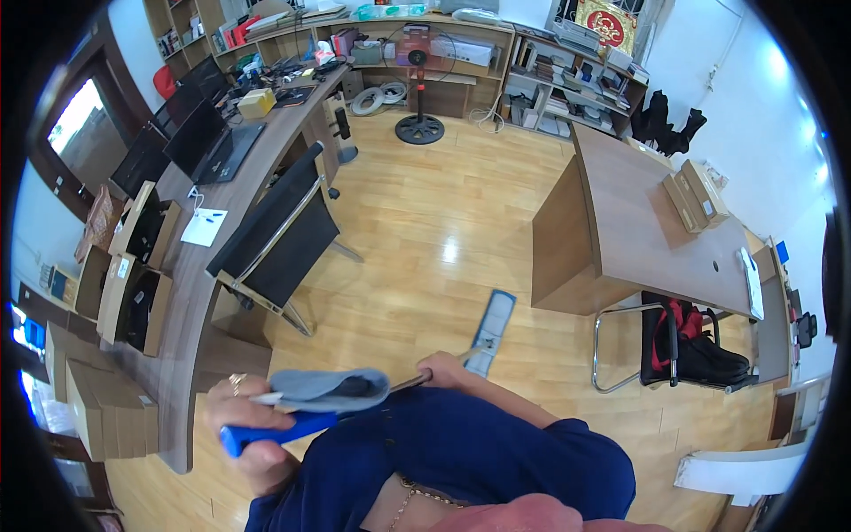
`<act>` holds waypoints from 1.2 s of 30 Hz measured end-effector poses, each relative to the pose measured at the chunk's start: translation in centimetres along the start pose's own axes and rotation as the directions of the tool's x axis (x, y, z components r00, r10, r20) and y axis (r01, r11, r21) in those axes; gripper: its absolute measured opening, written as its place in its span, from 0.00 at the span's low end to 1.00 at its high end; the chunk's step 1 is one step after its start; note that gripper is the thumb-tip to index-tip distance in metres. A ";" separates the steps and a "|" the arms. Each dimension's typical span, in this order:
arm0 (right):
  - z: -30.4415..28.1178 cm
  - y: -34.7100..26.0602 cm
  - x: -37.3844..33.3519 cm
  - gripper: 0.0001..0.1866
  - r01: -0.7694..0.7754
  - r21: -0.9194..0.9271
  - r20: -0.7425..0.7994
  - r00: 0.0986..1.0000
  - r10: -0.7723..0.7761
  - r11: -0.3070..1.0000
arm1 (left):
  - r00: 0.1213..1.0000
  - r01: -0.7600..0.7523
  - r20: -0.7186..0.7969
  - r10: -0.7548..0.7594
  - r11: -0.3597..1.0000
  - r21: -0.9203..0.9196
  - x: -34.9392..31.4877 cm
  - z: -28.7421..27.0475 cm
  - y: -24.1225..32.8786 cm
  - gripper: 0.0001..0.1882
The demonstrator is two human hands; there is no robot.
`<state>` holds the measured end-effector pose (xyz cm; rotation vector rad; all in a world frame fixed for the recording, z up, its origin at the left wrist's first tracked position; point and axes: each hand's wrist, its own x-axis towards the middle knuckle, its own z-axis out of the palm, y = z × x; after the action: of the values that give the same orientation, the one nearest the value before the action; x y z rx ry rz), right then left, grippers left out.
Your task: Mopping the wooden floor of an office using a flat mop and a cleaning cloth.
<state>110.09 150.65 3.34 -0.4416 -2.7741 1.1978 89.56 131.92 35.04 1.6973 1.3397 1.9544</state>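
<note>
My left hand [253, 430], with a ring on one finger, is closed round the blue grip [297, 429] of a flat mop. The same hand also pinches a folded grey cloth [341, 388], which lies over part of the mop's pole. Farther along the pole, in front of my dark blue shirt, my right hand [448, 370] wraps round it. Beyond that hand, the mop's flat blue-and-grey head [495, 326] rests on the wooden floor. Part of the pole is hidden by the cloth and my right hand.
A black chair [279, 230] stands at the long desk [191, 310] on the left, which bears a laptop [213, 146] and open boxes. To the right are a brown desk [638, 213] and a chair with a black-and-red bag [700, 341]. A standing fan [418, 129] is at the back.
</note>
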 end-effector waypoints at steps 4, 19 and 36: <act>2.5 -0.5 -2.0 0.12 -0.065 0.050 -0.026 0.997 0.067 0.997 | 0.990 0.116 0.095 -0.109 0.991 -0.071 -3.1 -2.0 0.0 0.21; 18.3 -14.7 2.9 0.08 0.151 -0.188 0.249 0.963 -0.102 0.970 | 0.945 0.327 -0.091 -0.314 0.903 0.278 -24.3 -17.0 15.7 0.14; 41.0 -44.5 3.6 0.11 0.501 0.539 0.589 0.350 -0.728 0.677 | 0.762 0.423 -0.611 0.215 0.548 0.721 -38.8 -19.0 41.0 0.21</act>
<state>88.58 94.11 7.13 1.4264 -2.7021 1.7271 100.22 73.65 41.16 1.0469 2.9685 2.0106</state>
